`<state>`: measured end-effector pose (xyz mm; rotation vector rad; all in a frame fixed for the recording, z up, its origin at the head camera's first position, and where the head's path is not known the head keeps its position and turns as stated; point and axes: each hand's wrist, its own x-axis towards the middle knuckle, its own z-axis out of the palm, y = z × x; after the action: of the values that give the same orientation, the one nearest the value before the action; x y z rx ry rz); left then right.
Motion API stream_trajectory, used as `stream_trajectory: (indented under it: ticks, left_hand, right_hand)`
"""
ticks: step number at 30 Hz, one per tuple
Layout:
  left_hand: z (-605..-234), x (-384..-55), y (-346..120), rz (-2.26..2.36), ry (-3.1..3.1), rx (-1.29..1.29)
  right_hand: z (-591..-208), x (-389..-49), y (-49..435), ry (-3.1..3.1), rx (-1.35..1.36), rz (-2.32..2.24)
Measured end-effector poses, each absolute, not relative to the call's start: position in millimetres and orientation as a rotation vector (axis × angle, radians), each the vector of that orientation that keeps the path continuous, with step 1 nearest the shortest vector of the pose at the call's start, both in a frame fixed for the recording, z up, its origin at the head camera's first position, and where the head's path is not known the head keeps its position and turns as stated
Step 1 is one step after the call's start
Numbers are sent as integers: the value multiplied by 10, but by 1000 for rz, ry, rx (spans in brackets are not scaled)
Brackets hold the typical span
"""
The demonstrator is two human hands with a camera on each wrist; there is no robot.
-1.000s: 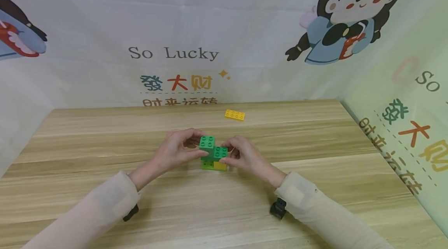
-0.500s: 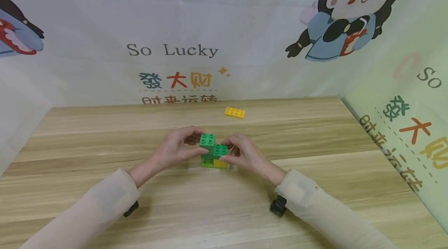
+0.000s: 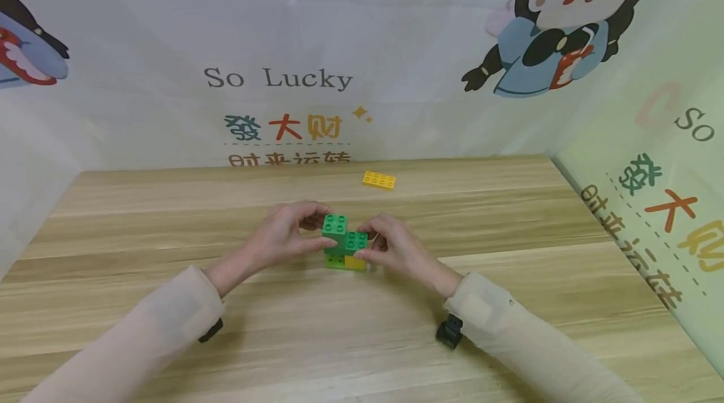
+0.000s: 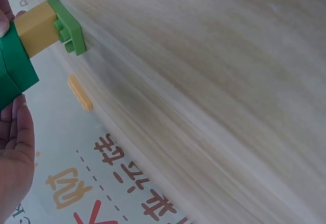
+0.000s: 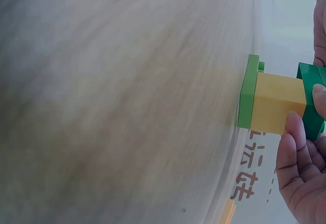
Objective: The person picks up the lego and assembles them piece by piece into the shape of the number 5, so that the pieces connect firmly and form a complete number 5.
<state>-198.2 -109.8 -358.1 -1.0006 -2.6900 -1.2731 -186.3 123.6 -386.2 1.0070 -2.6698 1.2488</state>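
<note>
A small tower of toy building bricks stands on the table, with both hands at its upper part. At its foot is a light green plate (image 5: 248,94), with a yellow brick (image 5: 279,102) on one end and bare studs on the other. Across the yellow brick lies a green brick (image 3: 356,241), overhanging the plate's studs. A square green brick (image 3: 335,223) tops its left end. The left hand (image 3: 281,234) grips the green bricks from the left, thumb in front and fingers behind. From the right, the right hand (image 3: 398,244) pinches the lower green brick's end between thumb and fingers.
Behind the tower, a flat yellow eight-stud plate (image 3: 379,180) lies near the table's back edge. A printed cloth (image 3: 424,107) hangs behind the wooden table (image 3: 362,340) and along its sides.
The head view has tipped down slightly, so everything appears a little higher. Both hands keep their hold on the green bricks, with no visible change in the tower.
</note>
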Motion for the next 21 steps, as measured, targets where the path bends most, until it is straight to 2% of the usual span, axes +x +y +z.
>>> stream_trajectory:
  ticks: [21]
  left_hand:
    - [-3635, -1986, -1108, -1329, -2689, -970]
  right_hand:
    - [-3854, -1857, 1228, -2673, 995, 1265]
